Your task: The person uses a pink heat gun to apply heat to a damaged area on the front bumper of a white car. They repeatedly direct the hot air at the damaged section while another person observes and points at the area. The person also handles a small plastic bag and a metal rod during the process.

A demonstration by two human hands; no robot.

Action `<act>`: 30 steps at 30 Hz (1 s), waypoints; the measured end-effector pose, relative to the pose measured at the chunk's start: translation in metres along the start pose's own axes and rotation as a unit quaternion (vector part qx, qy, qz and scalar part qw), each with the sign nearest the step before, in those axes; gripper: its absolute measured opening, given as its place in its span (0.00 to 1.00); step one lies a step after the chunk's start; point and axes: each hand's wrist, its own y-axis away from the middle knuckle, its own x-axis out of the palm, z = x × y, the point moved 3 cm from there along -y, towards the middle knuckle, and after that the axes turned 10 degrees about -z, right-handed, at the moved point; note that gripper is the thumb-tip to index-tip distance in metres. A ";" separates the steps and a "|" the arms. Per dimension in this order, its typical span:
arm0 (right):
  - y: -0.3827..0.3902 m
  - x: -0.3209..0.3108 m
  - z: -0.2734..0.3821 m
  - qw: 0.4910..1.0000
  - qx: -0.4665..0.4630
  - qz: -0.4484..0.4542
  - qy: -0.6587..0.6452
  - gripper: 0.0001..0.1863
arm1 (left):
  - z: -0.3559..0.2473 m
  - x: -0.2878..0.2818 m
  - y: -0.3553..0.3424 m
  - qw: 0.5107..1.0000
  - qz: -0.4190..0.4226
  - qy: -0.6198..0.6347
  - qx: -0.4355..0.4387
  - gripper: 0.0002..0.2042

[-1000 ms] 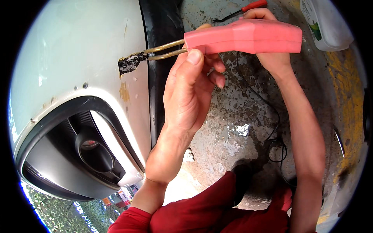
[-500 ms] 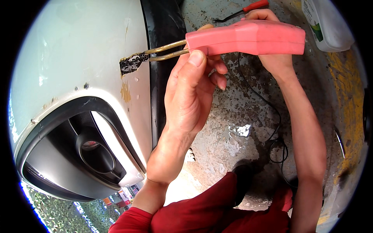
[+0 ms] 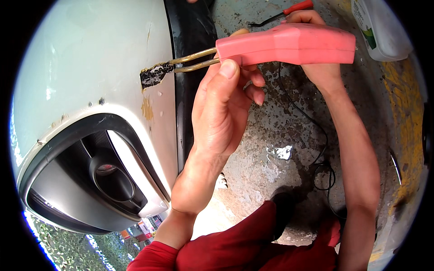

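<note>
A pink hot stapler with two brass prongs lies level across my hands. My left hand grips its front end, thumb on the near side and some fingers curled below. Behind the tool's rear half, my right hand is wrapped around the body, its fingers mostly hidden. The prong tips meet the edge of a dark, rough patch with wavy marks in the pale car bumper. Whether a staple sits between the tips is too small to tell. Tan scraped paint shows just below the patch.
Below the patch is a black-rimmed fog light recess. A black cable loops over the stained floor. Beyond my right hand lie a red-handled tool and a translucent plastic jug. A thin metal tool rests at right.
Both hands and the hot stapler stay almost still, prongs at the patch. A small skin-coloured tip has come in at the top edge, above the bumper.
</note>
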 end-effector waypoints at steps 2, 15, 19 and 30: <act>0.000 0.000 0.000 1.000 0.018 -0.002 0.002 0.07 | 0.000 0.001 0.001 1.000 -0.002 -0.029 0.000 0.20; -0.001 0.000 0.002 0.999 0.036 -0.010 -0.007 0.06 | -0.001 0.002 0.002 0.999 -0.013 -0.043 -0.007 0.26; -0.001 0.001 0.002 1.000 0.027 -0.010 -0.007 0.07 | -0.002 0.001 0.001 1.000 0.003 0.005 -0.005 0.20; -0.001 0.001 0.001 0.999 -0.019 -0.007 0.026 0.06 | -0.003 0.005 0.001 0.997 -0.014 -0.077 -0.004 0.28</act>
